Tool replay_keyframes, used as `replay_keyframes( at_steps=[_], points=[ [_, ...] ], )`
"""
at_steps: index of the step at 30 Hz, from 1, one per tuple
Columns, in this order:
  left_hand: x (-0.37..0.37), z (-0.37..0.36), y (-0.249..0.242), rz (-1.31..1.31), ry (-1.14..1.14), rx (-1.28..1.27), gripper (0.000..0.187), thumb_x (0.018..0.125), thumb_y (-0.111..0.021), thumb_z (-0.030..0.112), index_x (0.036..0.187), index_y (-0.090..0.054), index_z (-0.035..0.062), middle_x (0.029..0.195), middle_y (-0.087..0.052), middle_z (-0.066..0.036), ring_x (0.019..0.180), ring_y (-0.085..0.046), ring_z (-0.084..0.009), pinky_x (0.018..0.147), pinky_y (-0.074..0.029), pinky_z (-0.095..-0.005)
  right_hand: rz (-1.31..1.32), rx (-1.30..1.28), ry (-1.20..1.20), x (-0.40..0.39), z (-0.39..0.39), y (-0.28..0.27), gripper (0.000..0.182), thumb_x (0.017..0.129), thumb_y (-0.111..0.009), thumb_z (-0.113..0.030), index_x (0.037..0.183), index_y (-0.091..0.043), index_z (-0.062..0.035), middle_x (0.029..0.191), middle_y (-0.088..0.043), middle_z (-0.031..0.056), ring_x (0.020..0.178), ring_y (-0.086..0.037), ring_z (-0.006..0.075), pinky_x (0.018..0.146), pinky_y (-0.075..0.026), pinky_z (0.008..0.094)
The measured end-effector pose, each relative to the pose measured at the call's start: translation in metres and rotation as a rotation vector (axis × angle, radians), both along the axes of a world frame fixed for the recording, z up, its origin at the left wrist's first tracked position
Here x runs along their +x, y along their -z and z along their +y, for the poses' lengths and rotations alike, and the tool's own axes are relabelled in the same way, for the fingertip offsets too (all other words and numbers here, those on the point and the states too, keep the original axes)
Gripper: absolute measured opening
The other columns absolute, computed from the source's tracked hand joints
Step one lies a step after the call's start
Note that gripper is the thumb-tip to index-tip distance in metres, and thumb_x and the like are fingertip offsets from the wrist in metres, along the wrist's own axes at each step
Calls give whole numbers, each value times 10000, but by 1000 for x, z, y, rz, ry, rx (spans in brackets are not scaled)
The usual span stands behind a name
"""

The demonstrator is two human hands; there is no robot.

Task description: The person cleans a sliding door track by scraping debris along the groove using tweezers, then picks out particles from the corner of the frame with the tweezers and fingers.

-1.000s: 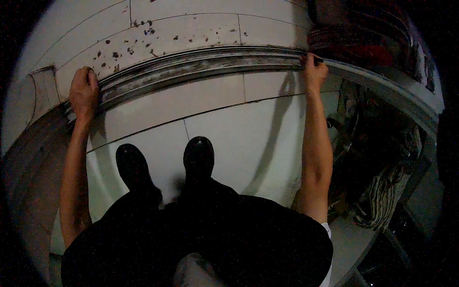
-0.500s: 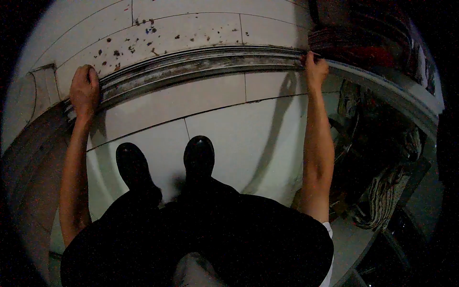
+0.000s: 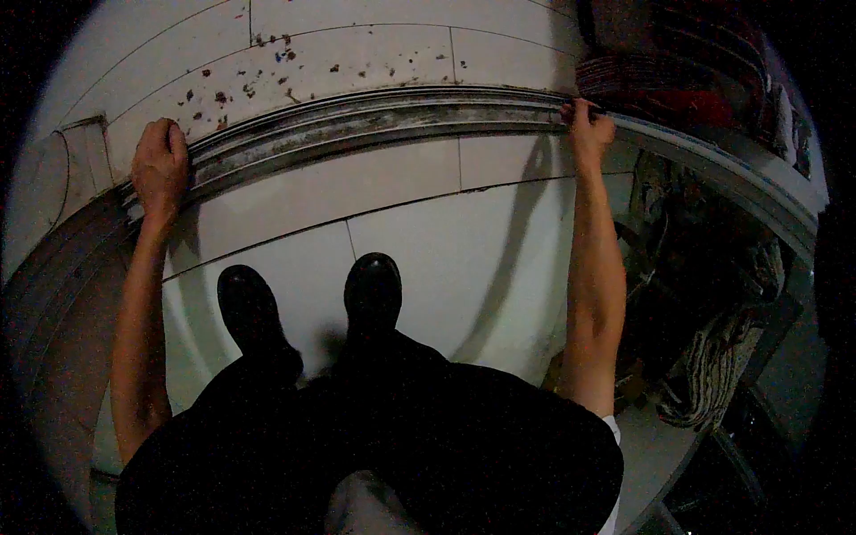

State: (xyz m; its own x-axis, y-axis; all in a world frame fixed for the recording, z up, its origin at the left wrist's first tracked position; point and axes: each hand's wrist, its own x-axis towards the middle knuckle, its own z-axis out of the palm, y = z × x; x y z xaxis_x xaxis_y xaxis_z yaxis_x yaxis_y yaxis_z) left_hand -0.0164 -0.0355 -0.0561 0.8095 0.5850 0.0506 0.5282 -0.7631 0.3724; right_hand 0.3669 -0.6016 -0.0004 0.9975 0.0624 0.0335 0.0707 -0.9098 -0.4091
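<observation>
A long, dirty metal rail with several grooves (image 3: 374, 118) runs across the upper part of the view, between my two hands. At its left end my left hand (image 3: 160, 165) is closed, fingers wrapped round the end of the rail. My right hand (image 3: 588, 129) is closed in a pinch at the rail's right part, its fingertips on the upper edge. What lies under the fingers of either hand is hidden.
Dark crumbs (image 3: 220, 96) lie scattered on the pale tiled floor (image 3: 410, 223) beyond the rail. My black shoes (image 3: 373, 290) stand nearer. Red and dark cloth (image 3: 695, 102) is at the upper right, with a striped cloth (image 3: 709, 370) lower down.
Both hands have barely moved and keep their hold at the rail. The fingers of my left hand look slightly shifted; the view has moved a little.
</observation>
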Motion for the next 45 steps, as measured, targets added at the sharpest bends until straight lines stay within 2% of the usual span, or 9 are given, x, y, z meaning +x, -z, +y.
replay_keyframes(
  at_steps=[2, 8, 11, 17, 20, 26, 29, 44, 45],
  points=[
    [-1, 1, 2, -1, 0, -3, 216, 1025, -534, 216, 995, -654, 39, 954, -649, -178, 871, -649, -399, 769, -497, -478, 63, 351, 39, -18, 26, -18, 348, 1011, -686, -280, 959, -749, 58, 818, -757, 87, 786, -745, 175, 706, -576, 335],
    [-2, 4, 6, -45, 34, 19, 212, 1019, -544, 216, 992, -653, 36, 963, -650, -179, 876, -651, -398, 771, -498, -474, 93, 499, -26, -10, 33, -17, 328, 973, -728, -300, 1037, -767, 19, 868, -779, 101, 777, -733, 179, 708, -562, 350],
    [-1, 1, 0, -37, 15, -19, 209, 1014, -550, 207, 999, -656, 28, 973, -654, -180, 883, -652, -399, 783, -501, -471, -41, 102, -128, -14, 42, -19, 346, 960, -741, -334, 1036, -772, 2, 862, -785, 108, 780, -740, 204, 722, -563, 363],
    [0, 3, 1, 2, 14, -42, 218, 1017, -548, 206, 1012, -660, 19, 1000, -662, -185, 895, -655, -406, 794, -507, -474, -20, 223, 25, -12, -5, -3, 400, 950, -741, -384, 1019, -774, 8, 842, -782, 125, 792, -742, 228, 736, -558, 377],
    [-2, 7, 5, 19, 36, 8, 218, 1021, -545, 209, 1019, -660, 24, 998, -662, -183, 892, -655, -409, 788, -507, -471, 49, 253, 26, -12, -12, -5, 325, 1027, -666, -233, 1027, -712, 88, 945, -769, 153, 894, -763, 220, 808, -609, 343],
    [-2, 6, 5, 11, 18, -28, 205, 1027, -537, 207, 1017, -656, 40, 983, -651, -184, 904, -648, -411, 785, -503, -465, 17, 185, -23, 2, -36, 16, 315, 1027, -670, -211, 1052, -690, 102, 958, -766, 158, 883, -761, 219, 813, -611, 346],
    [-1, 2, -1, -44, 29, -57, 201, 1025, -537, 205, 1003, -654, 43, 976, -648, -184, 901, -647, -410, 784, -503, -466, 15, 221, 33, -24, 5, -19, 312, 1030, -669, -207, 1066, -685, 102, 970, -764, 159, 883, -761, 219, 807, -611, 341],
    [-2, 5, 4, -4, 9, -43, 219, 1026, -537, 224, 1011, -655, 41, 976, -653, -174, 906, -651, -400, 800, -503, -464, 27, 149, 7, -12, 8, -6, 400, 999, -687, -340, 995, -776, 50, 896, -796, 84, 801, -742, 158, 747, -561, 313],
    [-1, 4, 3, -1, 11, -38, 218, 1026, -537, 223, 1011, -655, 41, 976, -653, -173, 903, -651, -398, 796, -504, -463, -1, 104, -6, -7, 1, 1, 404, 985, -694, -349, 970, -769, 48, 877, -787, 116, 777, -736, 193, 724, -556, 351]
  ],
)
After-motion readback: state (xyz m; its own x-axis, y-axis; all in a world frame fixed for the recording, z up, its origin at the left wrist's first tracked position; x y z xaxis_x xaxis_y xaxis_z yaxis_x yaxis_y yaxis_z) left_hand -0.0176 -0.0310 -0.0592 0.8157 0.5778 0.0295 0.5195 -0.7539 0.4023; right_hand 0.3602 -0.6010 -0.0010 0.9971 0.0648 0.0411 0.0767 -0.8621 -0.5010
